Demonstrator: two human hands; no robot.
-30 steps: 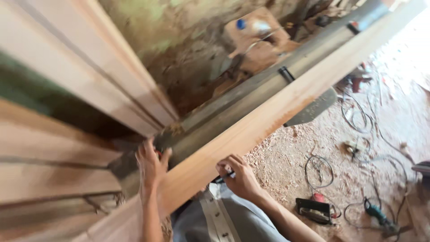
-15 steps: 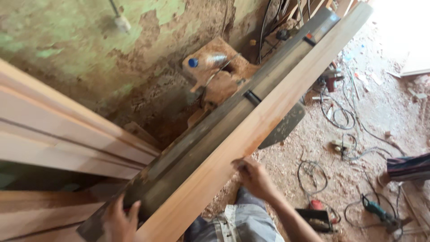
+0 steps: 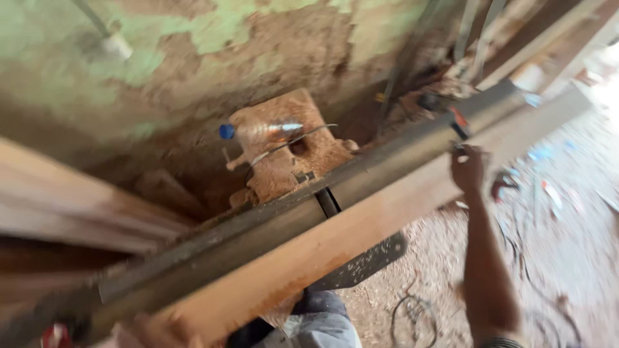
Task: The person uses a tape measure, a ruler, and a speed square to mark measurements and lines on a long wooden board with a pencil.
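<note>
Head view. A long wooden board (image 3: 361,238) runs diagonally across the frame, from the 7 o'clock corner up toward 2 o'clock. A long grey metal bar (image 3: 271,225) lies flush against the board's upper edge and follows the same line.

The right hand (image 3: 469,169) is raised at about 2 o'clock from frame centre, at the far stretch of the board. Its fingers are curled together at the seam where bar meets board; motion blur hides whether they pinch anything. The forearm runs down from it to the bottom edge at 5 o'clock.

The left hand (image 3: 151,328) sits at the bottom edge at 7 o'clock, against the near end of the board. It is largely cut off by the frame and blurred, so the state of its fingers cannot be told.

A black clamp strap (image 3: 327,203) crosses under the bar near centre. Below the board, at 5 o'clock from centre, a dark metal plate (image 3: 361,264) speckled with sawdust projects outward.

Behind the bar, at 12 o'clock, stands a sawdust-covered machine block (image 3: 290,154) with a blue-capped bottle (image 3: 258,132) lying on it. Stacked planks (image 3: 71,206) occupy 9 o'clock. The sawdust floor (image 3: 548,258) at 3 o'clock carries a cable (image 3: 412,319).
</note>
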